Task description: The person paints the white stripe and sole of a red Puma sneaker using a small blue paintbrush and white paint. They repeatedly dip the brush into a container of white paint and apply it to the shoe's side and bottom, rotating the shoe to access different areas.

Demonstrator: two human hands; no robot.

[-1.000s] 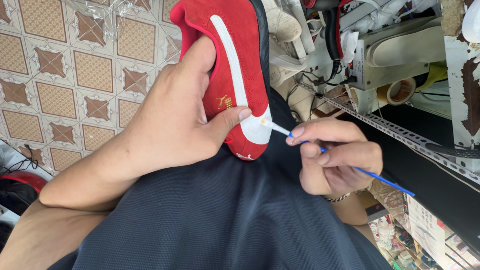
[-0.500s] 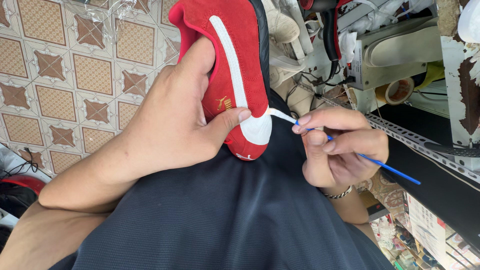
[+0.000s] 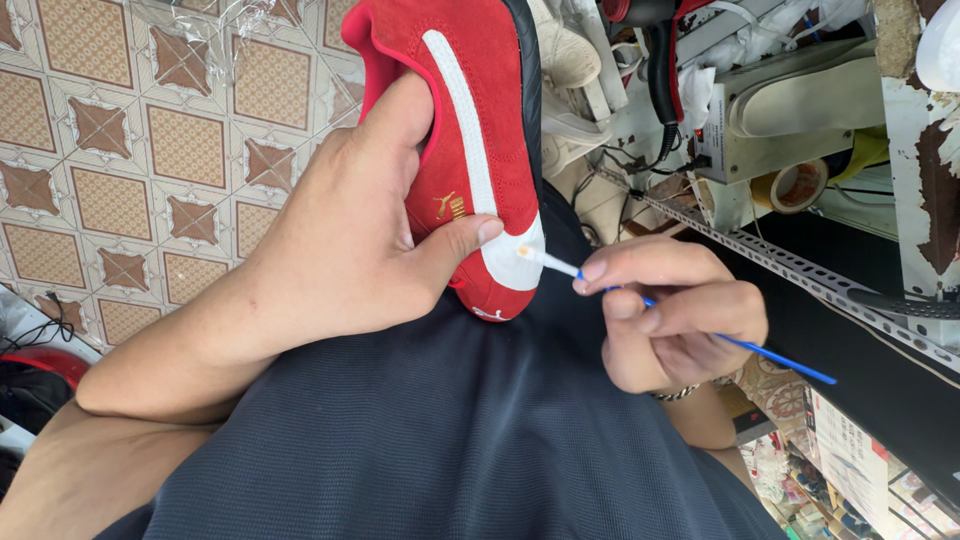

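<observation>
Your left hand grips the red shoe at frame centre, thumb pressed on its soft suede; light but yielding, so hold the heel. Your right hand pinches a thin brush.

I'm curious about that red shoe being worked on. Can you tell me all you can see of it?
The red shoe looks like suede, with a curved white stripe, a dark sole edge and a small gold mark. It rests on the dark-clothed lap, gripped by the left hand. The white tip of a blue-handled brush, held in the right hand, touches the stripe.
</observation>
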